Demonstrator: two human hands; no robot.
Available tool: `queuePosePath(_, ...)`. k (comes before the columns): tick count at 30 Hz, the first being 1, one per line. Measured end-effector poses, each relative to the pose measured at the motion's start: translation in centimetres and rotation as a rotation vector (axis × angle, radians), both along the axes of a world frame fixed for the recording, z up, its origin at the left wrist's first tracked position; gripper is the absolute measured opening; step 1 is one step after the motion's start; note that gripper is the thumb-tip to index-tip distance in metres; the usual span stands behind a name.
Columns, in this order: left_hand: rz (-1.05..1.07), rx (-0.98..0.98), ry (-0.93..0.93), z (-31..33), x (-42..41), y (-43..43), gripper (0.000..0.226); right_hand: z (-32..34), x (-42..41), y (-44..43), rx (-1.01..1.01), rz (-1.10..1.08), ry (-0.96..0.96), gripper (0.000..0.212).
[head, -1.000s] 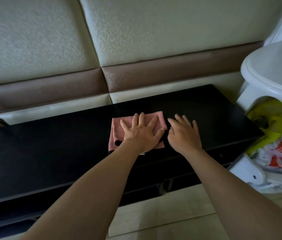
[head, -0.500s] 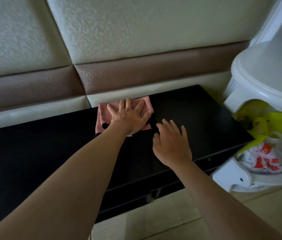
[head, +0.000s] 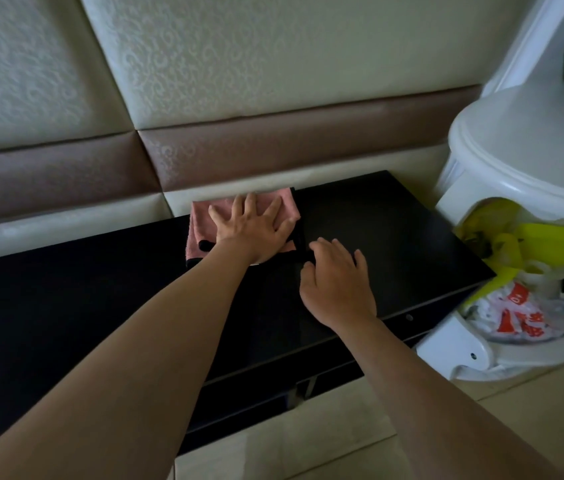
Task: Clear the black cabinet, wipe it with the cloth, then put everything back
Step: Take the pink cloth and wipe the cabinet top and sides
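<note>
Head view: looking down on a black cabinet set against a padded wall, both bare forearms reaching in from 6 o'clock.
Left hand: flat and spread, fingers splayed wide, palm pressing the cloth down; grip not closed around anything.
Cloth: pink, lying on the cabinet top at its far edge, up against the wall at 12 o'clock of the left hand; its left part sticks out at 9 o'clock of the hand.
Right hand: palm down on the bare black top, fingers loosely curled and apart, holding nothing; it sits at 4 o'clock of the left hand, just beside the cloth's near right corner.
Change from half a second ago: the cloth and left hand have slid farther back, now meeting the wall edge; the right hand has kept its place relative to them.
Change from one second ago: the cloth was then mid-depth on the top, with the hands side by side.
White stand: at 3 o'clock, beside the cabinet's right end, cut off by the frame edge.
Bags: yellow and white plastic under the stand; contents unreadable.
Hidden: most of the cloth's middle lies under the left hand; a dark patch at its near left edge is unclear.
Cut off: the cabinet's left end runs out of frame at 9 o'clock.
</note>
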State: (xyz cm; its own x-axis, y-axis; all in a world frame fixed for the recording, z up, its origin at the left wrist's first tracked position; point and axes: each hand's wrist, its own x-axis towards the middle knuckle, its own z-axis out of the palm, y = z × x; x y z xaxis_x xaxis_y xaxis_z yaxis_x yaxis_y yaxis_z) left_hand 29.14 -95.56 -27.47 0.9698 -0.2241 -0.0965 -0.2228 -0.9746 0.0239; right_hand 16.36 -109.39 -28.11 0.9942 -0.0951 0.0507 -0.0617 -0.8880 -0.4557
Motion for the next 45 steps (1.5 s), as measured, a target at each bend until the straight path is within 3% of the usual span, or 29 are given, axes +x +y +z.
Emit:
queuePosePath(21, -0.064, 0.054, 0.074, -0.2, -18.4, -1.4, 0.072, 3.1, 0.1, -1.5, 0.272, -0.07, 0.127, 0.045)
queuePosePath(24, -0.063, 0.047, 0.08, -0.2, -19.1, -1.8, 0.07, 2.9, 1.1, -2.8, 0.159, -0.065, 0.096, 0.047)
queuePosePath(29, -0.057, 0.026, 0.104, -0.1, -17.2, -2.3, 0.071, 1.7, 2.5, -5.9, -0.264, -0.014, 0.136, 0.054)
queuePosePath(33, -0.044, 0.006, 0.098, 0.2, -14.1, -3.7, 0.07, 1.2, 2.5, -7.3, -0.278, 0.011, 0.182, 0.054)
queuePosePath(45, -0.037, 0.015, 0.061, 0.2, -5.5, -5.3, 0.072, -0.4, 2.4, -7.6, -0.293, 0.039, 0.07, 0.055)
